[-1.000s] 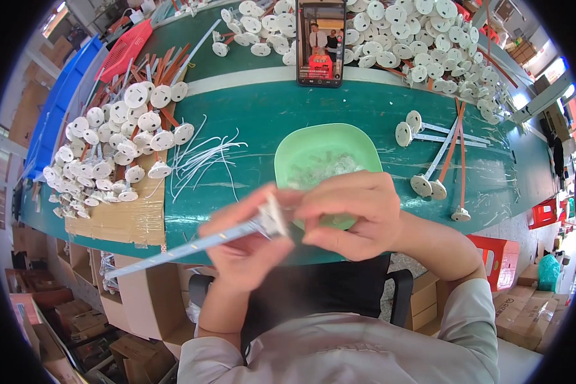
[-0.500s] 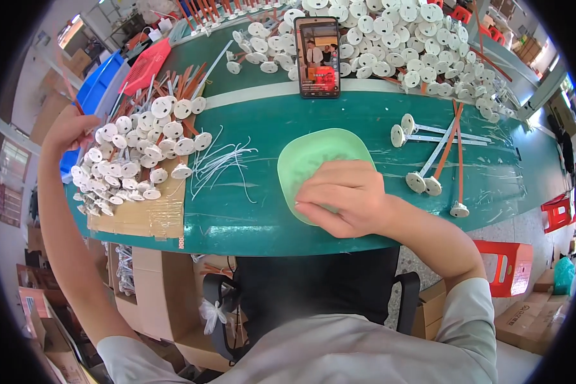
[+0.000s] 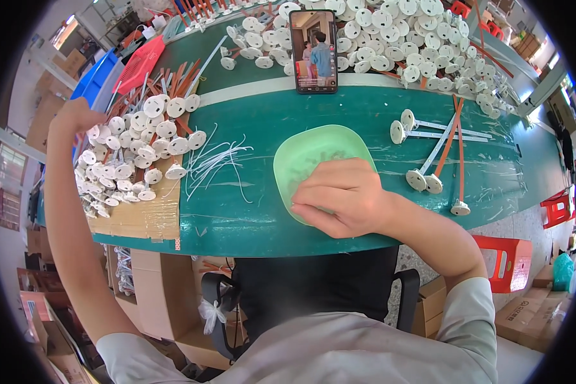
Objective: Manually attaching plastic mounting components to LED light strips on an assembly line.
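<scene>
My right hand is over the near right part of a light green bowl. Its thumb and fingers are pinched together, and what they hold, if anything, is hidden. Small pale pieces lie in the bowl. At the far left, my left hand is curled beside a pile of white round-headed pieces with brown and grey strips. Its fingertips are mostly hidden, so its contents cannot be made out. Thin white ties lie between pile and bowl.
A phone stands at the back before a large heap of white round-headed pieces. Several similar pieces on strips lie to the right. Cardboard is under the left pile. Red and blue trays stand beyond it.
My left hand has turned slightly and its fingers show less. The right hand keeps its pinch over the bowl. The table has shifted slightly leftward in view, and the phone's picture differs.
</scene>
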Demonstrator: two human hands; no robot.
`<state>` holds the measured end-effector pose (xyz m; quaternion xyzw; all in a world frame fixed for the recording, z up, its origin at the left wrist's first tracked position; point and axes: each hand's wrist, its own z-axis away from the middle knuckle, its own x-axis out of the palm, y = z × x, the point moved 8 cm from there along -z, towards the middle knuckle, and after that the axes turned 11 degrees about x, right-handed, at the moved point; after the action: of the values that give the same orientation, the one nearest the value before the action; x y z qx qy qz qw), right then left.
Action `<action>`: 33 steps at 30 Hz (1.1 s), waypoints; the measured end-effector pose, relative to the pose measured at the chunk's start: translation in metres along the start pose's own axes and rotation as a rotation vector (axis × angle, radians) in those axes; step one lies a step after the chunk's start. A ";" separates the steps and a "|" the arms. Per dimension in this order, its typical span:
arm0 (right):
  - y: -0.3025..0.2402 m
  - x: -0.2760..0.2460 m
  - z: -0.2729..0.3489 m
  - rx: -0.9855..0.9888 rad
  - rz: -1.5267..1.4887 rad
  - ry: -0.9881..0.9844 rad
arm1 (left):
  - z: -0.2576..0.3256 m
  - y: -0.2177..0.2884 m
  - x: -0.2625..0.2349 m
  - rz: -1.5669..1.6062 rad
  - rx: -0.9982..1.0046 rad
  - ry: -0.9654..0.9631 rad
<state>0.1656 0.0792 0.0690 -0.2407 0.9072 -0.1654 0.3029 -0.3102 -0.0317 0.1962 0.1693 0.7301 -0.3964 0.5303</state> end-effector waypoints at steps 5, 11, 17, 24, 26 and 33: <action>0.008 -0.007 0.001 0.069 -0.026 0.025 | 0.085 0.167 -0.079 0.239 0.320 0.691; 0.025 -0.023 -0.004 0.191 -0.142 0.050 | 0.200 0.330 -0.072 0.735 1.226 0.974; 0.030 -0.019 0.002 0.151 -0.137 0.016 | 0.192 0.346 -0.043 1.225 1.298 0.859; 0.023 -0.010 0.006 -0.026 -0.008 -0.040 | 0.194 0.346 -0.026 1.308 1.304 0.725; 0.017 -0.011 0.002 -0.076 0.026 -0.050 | 0.198 0.342 -0.028 1.276 1.313 0.790; 0.004 -0.008 0.001 -0.143 0.088 -0.084 | 0.213 0.335 -0.032 1.081 1.336 0.971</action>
<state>0.1706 0.0862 0.0699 -0.2281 0.9129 -0.0764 0.3298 0.0622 0.0225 0.0653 0.8890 0.3192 -0.3190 0.0782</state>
